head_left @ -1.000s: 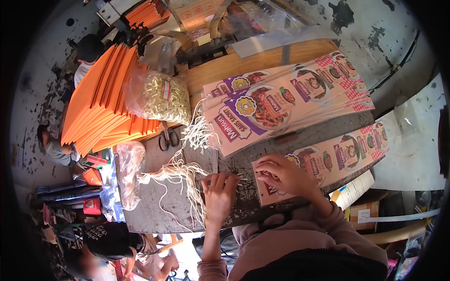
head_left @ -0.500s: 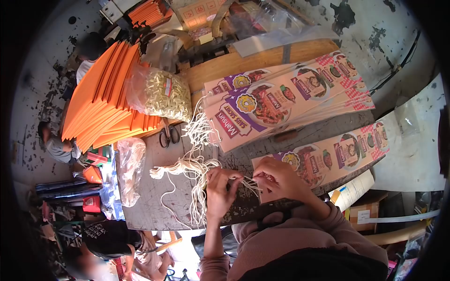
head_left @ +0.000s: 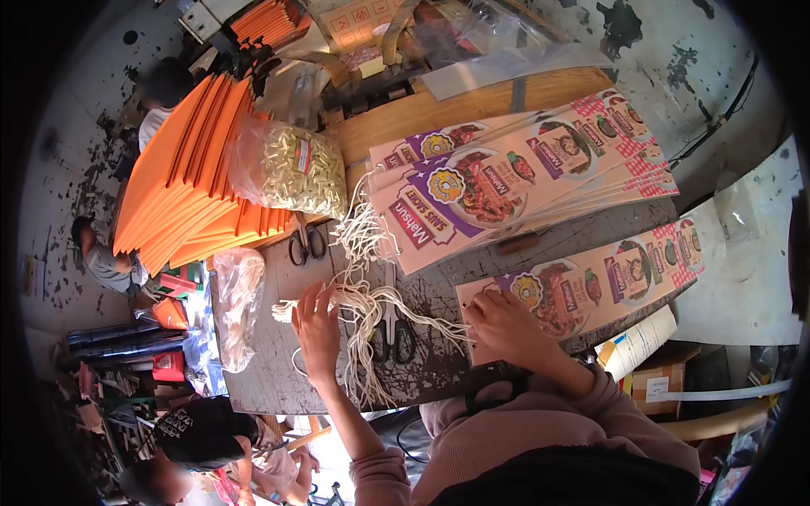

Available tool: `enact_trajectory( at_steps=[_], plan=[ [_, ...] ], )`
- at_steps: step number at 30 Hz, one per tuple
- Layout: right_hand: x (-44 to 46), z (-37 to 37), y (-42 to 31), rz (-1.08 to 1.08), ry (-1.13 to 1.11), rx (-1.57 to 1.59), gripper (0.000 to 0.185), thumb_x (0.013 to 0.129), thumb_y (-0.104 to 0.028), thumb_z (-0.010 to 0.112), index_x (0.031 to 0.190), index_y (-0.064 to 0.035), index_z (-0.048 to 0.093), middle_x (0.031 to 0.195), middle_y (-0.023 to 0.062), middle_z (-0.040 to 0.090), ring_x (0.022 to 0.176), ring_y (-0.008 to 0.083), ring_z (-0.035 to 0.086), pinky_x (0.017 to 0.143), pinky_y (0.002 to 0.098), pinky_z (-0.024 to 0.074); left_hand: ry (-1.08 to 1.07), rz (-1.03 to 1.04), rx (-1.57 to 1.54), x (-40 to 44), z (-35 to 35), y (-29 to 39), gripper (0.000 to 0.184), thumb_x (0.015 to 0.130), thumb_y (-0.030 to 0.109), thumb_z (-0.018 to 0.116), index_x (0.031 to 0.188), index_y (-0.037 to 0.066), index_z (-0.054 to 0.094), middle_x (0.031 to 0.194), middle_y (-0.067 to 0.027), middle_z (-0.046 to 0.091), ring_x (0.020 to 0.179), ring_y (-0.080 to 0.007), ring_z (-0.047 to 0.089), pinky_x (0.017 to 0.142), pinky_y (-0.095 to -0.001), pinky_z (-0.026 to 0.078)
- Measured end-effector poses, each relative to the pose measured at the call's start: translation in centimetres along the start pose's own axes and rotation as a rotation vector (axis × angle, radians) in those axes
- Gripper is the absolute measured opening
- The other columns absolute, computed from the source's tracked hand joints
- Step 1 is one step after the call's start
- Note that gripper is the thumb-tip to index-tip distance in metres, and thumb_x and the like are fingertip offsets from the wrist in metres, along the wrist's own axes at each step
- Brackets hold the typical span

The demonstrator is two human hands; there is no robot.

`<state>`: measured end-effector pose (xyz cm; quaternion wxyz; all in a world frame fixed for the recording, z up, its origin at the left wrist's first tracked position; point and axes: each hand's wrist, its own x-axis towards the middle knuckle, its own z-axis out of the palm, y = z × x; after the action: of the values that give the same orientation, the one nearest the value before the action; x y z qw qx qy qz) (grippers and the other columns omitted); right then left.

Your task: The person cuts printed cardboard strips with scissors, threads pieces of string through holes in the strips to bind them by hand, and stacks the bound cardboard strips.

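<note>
My left hand (head_left: 316, 333) lies over the bundle of white cords (head_left: 367, 299) at its left end, fingers apart and touching the strands. On the near printed cardboard sheet (head_left: 582, 287), my right hand (head_left: 506, 325) is closed at the left end, where cords run up to the edge. Its fingertips are partly hidden, but it appears to grip that end. Black-handled scissors (head_left: 393, 333) lie among the loose cords between my hands.
A stack of printed sheets (head_left: 523, 181) with corded ends lies behind. To the left are a bag of brass-coloured pieces (head_left: 302, 169), orange folded sheets (head_left: 190, 185), a second pair of scissors (head_left: 305, 243) and a bag of cords (head_left: 239, 308). A person (head_left: 202, 434) sits lower left.
My left hand has left the cords by my right hand and moved left to the cord bundle, uncovering the scissors. My right hand stays at the sheet's end, now lower over it.
</note>
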<state>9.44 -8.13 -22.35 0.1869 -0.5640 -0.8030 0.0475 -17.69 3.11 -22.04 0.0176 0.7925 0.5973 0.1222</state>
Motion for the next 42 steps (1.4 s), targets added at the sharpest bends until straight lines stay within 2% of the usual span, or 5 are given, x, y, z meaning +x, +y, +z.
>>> enact_trajectory(
  at_steps=[12, 18, 23, 32, 42],
  plan=[
    [0.3, -5.7, 3.1, 0.206, -0.456, 0.973, 0.007, 0.081, -0.012, 0.056, 0.083, -0.0050, 0.054, 0.093, 0.0105, 0.052, 0.087, 0.0223, 0.053, 0.072, 0.0350, 0.0409, 0.103, -0.020, -0.175, 1.2, 1.2, -5.2, 0.030, 0.072, -0.002, 0.060, 0.100, 0.009, 0.059, 0.106, -0.0093, 0.057, 0.100, -0.0295, 0.053, 0.086, -0.0404, 0.041],
    [-5.0, -8.1, 8.5, -0.150, 0.557, 1.780, 0.013, 0.065, -0.008, 0.062, 0.073, -0.0031, 0.053, 0.106, 0.0144, 0.053, 0.094, 0.0275, 0.052, 0.084, 0.0418, 0.0390, 0.112, -0.139, -0.092, 0.7, 1.3, -6.5, 0.035, 0.073, -0.001, 0.059, 0.107, 0.008, 0.056, 0.111, -0.0140, 0.054, 0.103, -0.0317, 0.052, 0.084, -0.0412, 0.042],
    [-9.1, -16.4, 9.0, -0.744, 1.058, 2.030, 0.017, 0.078, 0.002, 0.055, 0.073, -0.0107, 0.045, 0.055, -0.0035, 0.049, 0.057, 0.0054, 0.046, 0.074, 0.0311, 0.0375, 0.385, -0.244, 0.273, -1.3, -0.5, 0.8, 0.047, 0.077, 0.001, 0.057, 0.121, 0.009, 0.044, 0.121, -0.0206, 0.042, 0.109, -0.0348, 0.045, 0.082, -0.0465, 0.042],
    [-4.3, -8.0, 2.6, 0.351, -0.097, 0.925, 0.017, 0.080, -0.007, 0.060, 0.096, -0.0031, 0.055, 0.085, 0.0074, 0.064, 0.070, 0.0196, 0.064, 0.065, 0.0282, 0.0498, -0.384, -0.072, -1.007, -10.1, 1.7, 12.8, 0.027, 0.081, 0.003, 0.057, 0.108, 0.001, 0.053, 0.092, -0.0133, 0.059, 0.082, -0.0230, 0.063, 0.063, -0.0300, 0.053],
    [-3.5, -4.7, -0.6, 0.197, -0.058, 0.409, 0.009, 0.077, -0.014, 0.061, 0.081, -0.0078, 0.056, 0.073, 0.0057, 0.054, 0.068, 0.0254, 0.056, 0.057, 0.0347, 0.0467, -0.657, -0.237, -1.100, -9.9, 2.4, 13.5, 0.022, 0.083, 0.008, 0.059, 0.102, -0.001, 0.054, 0.080, -0.0095, 0.061, 0.069, -0.0123, 0.059, 0.059, -0.0242, 0.048]
  ],
)
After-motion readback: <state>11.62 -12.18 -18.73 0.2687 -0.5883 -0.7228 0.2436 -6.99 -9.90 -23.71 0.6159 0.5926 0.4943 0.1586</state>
